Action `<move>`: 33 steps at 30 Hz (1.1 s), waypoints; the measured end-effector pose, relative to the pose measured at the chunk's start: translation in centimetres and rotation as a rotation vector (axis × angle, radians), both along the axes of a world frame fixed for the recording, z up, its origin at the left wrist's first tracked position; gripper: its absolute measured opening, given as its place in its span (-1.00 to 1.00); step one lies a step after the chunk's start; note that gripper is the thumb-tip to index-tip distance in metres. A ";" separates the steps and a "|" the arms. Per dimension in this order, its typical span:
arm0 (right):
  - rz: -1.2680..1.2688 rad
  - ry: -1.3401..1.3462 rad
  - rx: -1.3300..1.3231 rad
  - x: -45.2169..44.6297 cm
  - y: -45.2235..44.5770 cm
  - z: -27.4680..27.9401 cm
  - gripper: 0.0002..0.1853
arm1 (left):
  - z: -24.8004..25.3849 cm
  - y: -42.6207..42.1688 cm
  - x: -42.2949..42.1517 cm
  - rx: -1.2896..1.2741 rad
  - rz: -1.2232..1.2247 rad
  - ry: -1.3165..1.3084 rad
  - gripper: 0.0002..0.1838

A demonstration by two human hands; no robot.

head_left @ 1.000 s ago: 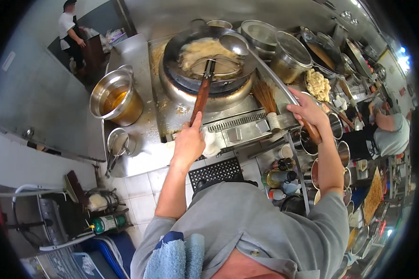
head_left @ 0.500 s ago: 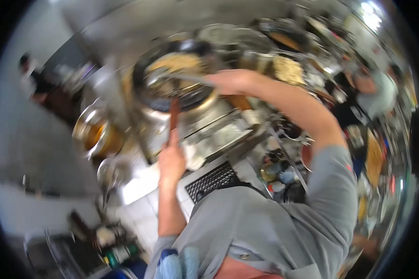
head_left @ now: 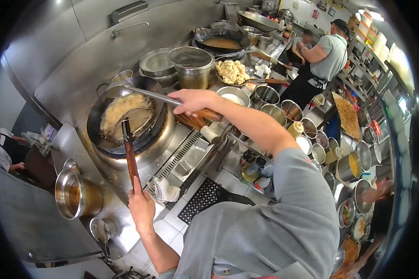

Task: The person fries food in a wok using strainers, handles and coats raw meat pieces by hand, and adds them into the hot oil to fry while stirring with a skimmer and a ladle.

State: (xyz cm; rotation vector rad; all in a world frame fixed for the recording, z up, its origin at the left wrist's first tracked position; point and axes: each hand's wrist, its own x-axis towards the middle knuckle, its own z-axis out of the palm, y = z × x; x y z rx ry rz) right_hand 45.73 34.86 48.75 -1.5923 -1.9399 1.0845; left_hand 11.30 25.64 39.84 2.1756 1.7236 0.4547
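Note:
In the head view, a black wok point(head_left: 94, 122) sits on the stove ring at the left, with pale golden food point(head_left: 123, 108) bubbling in oil. My left hand point(head_left: 142, 209) is closed around the dark wooden handle of a wire skimmer point(head_left: 131, 160); its wire head rests in the wok beside the food. Across the wok's far side, my right hand point(head_left: 193, 101) grips a ladle point(head_left: 149, 94) by its metal shaft near the wooden end. The ladle's bowl is up by the wok's back rim, above the food.
A lidded steel pot point(head_left: 191, 69) and a strainer of pale fried pieces point(head_left: 233, 73) stand right of the wok. A second wok point(head_left: 221, 43) holds brown liquid behind them. A steel pot of oil point(head_left: 73, 197) is at the left. Co-workers point(head_left: 328, 56) stand farther off.
The view has swung and sharpened from blur. The ladle's bowl has moved from over the middle of the wok to its back rim. Both hands keep their tools.

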 end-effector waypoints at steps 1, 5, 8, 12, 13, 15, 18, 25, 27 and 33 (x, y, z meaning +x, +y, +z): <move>-0.024 0.040 -0.039 0.9 -0.8 0.0 -0.46 | -0.4 0.3 -0.2 0.004 -0.006 0.004 -0.39; -0.079 0.005 -0.073 3.0 -4.7 -0.1 -0.40 | 0.0 0.8 0.3 -0.002 -0.012 0.018 -0.39; -0.109 0.005 -0.073 3.7 -5.6 -1.2 -0.35 | 1.1 -0.1 0.9 -0.013 0.010 0.033 -0.37; -0.153 0.100 -0.159 4.0 -6.5 -1.7 -0.27 | -1.0 0.1 0.8 0.060 -0.047 -0.021 -0.36; -0.143 0.122 -0.179 3.8 -6.5 -1.1 -0.25 | -0.7 0.3 1.1 0.041 -0.049 -0.039 -0.36; -0.199 0.195 -0.150 4.0 -6.2 -2.7 -0.23 | -0.9 0.5 1.0 0.034 -0.020 -0.056 -0.37; -0.164 0.200 -0.135 4.6 -5.3 -3.8 -0.28 | -1.6 0.6 0.8 0.044 0.010 -0.069 -0.38; -0.228 0.227 -0.162 2.4 -5.8 -1.3 -0.37 | -1.6 0.3 0.6 0.037 0.048 -0.059 -0.34; -0.208 0.231 -0.150 2.7 -5.3 -1.8 -0.37 | -1.7 0.2 0.6 0.074 0.051 -0.026 -0.30; -0.123 0.177 -0.129 2.7 -3.2 -2.5 -0.40 | -1.0 0.4 0.6 0.021 0.055 0.016 -0.28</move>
